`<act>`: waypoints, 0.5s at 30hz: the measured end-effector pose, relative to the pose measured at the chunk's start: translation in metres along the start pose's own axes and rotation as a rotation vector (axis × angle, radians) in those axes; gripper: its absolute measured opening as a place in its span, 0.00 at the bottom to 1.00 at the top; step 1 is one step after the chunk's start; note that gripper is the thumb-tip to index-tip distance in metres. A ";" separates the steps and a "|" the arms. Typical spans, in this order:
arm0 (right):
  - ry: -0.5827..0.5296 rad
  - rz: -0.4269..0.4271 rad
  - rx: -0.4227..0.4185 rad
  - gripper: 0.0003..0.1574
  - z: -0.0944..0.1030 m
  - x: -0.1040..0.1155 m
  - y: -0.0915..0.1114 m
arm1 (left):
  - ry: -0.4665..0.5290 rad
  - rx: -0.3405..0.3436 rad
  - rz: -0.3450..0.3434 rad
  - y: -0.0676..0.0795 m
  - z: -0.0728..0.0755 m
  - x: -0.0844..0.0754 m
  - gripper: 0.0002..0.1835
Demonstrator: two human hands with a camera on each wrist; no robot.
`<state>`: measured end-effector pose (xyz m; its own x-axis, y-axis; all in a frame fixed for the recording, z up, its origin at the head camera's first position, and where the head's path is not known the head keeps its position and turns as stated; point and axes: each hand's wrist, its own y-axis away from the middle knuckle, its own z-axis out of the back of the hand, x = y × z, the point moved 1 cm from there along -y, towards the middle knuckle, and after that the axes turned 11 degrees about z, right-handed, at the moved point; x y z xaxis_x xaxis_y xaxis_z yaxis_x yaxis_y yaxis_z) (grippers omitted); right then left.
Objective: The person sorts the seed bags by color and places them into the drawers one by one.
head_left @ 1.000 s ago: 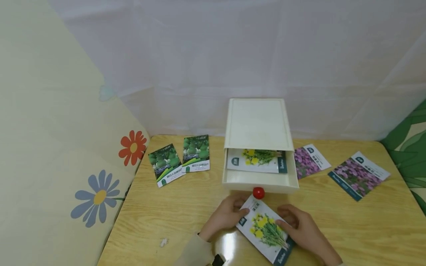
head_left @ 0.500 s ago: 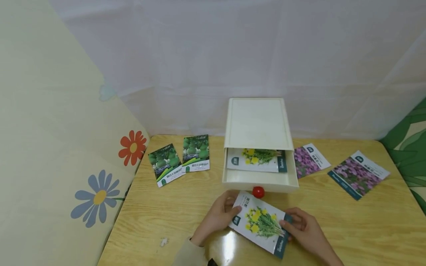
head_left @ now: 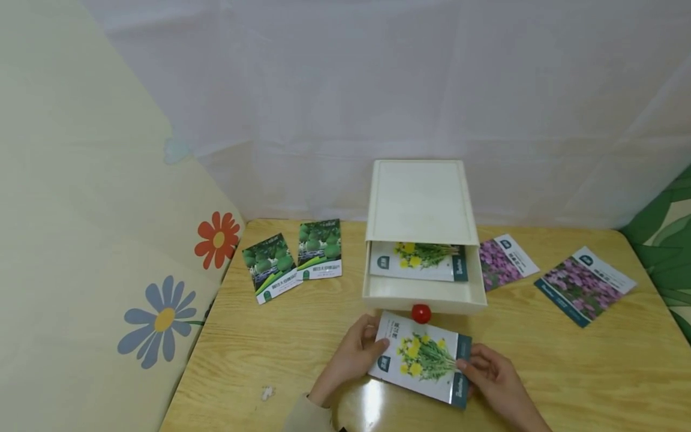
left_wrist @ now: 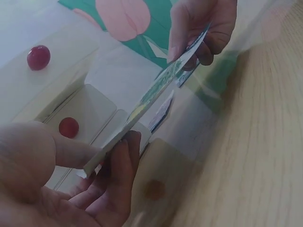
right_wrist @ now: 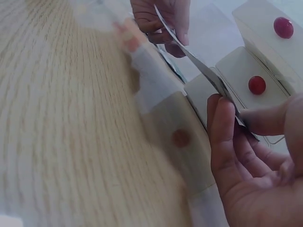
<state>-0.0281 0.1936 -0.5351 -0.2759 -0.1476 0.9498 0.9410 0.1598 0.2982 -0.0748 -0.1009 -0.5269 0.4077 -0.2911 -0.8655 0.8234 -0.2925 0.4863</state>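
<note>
A white seed packet (head_left: pixel 418 360) with yellow flowers on its front is held between both hands, just in front of the white drawer unit (head_left: pixel 420 201). My left hand (head_left: pixel 353 351) pinches its left end, thumb on the printed face and fingers behind. At the dark teal end, my right hand (head_left: pixel 496 378) grips it the same way. Both wrist views show the packet (left_wrist: pixel 147 101) edge-on and tilted above the wooden table. The unit's top drawer (head_left: pixel 426 291) is pulled out by its red knob (head_left: pixel 421 313) side, and a matching yellow-flower packet (head_left: pixel 418 264) lies inside.
Left of the unit lie two green gourd packets (head_left: pixel 270 267), their corners close together. Two purple-flower packets (head_left: pixel 585 285) lie on the right, one partly hidden by the drawer. A second red knob (left_wrist: pixel 68 127) shows on the drawer below. A white cloth (head_left: pixel 345 108) hangs behind.
The held packet has turned from a steep slant to nearly level across. My right hand has moved from its right long side to the teal end and now pinches it there.
</note>
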 end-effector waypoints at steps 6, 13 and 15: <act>0.017 0.024 -0.029 0.23 0.001 0.001 0.001 | -0.024 -0.012 -0.007 0.001 0.003 0.006 0.13; 0.047 -0.012 -0.041 0.23 0.004 0.004 0.003 | 0.004 -0.005 -0.012 0.006 0.007 0.007 0.08; 0.044 -0.006 -0.033 0.22 0.004 0.006 0.004 | 0.014 -0.003 -0.008 0.009 0.008 0.006 0.08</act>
<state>-0.0273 0.1973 -0.5278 -0.2738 -0.1914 0.9425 0.9454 0.1267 0.3004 -0.0684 -0.1127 -0.5272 0.4070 -0.2759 -0.8708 0.8278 -0.2916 0.4793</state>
